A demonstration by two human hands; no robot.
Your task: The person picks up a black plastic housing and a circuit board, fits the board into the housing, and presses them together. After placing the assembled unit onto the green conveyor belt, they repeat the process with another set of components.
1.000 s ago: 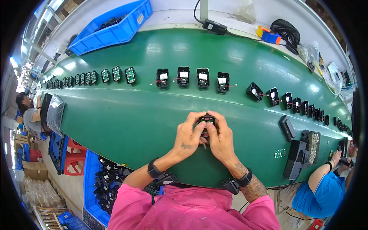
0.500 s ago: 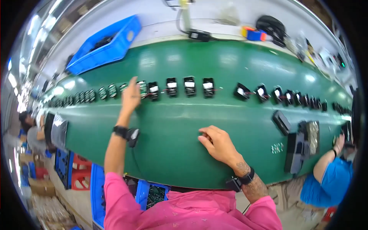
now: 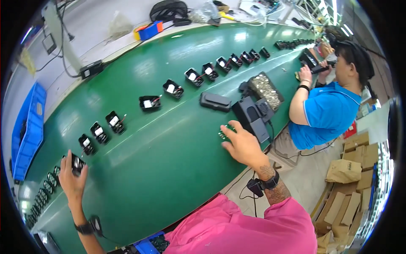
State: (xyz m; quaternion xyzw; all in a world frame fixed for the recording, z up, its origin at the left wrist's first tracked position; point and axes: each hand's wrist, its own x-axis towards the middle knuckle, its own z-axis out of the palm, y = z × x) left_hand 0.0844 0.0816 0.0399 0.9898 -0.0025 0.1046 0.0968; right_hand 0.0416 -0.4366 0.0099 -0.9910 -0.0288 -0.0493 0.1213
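At the left, my left hand [image 3: 72,183] has its fingers and thumb around a small black plastic housing [image 3: 78,164], on the table at the end of the row. Beside it, a black housing with a white label [image 3: 86,144] heads several more like it. Green circuit boards [image 3: 41,197] line up beyond my left hand toward the lower left. My right hand [image 3: 245,146] reaches over a few small green circuit pieces [image 3: 226,132], its thumb and fingertips apart at their edge. Whether the fingertips press on a piece is partly hidden.
Right of my right hand stand a black charger-like dock [image 3: 250,120], a black case [image 3: 215,101] and a box of small metal parts [image 3: 266,91]. A blue bin [image 3: 29,131] sits far left. A co-worker in a blue shirt [image 3: 327,114] works at the right.
The view has swung to the right. My left hand has gone from the circuit-board row to a black housing. My right hand has moved over to the small green pieces.
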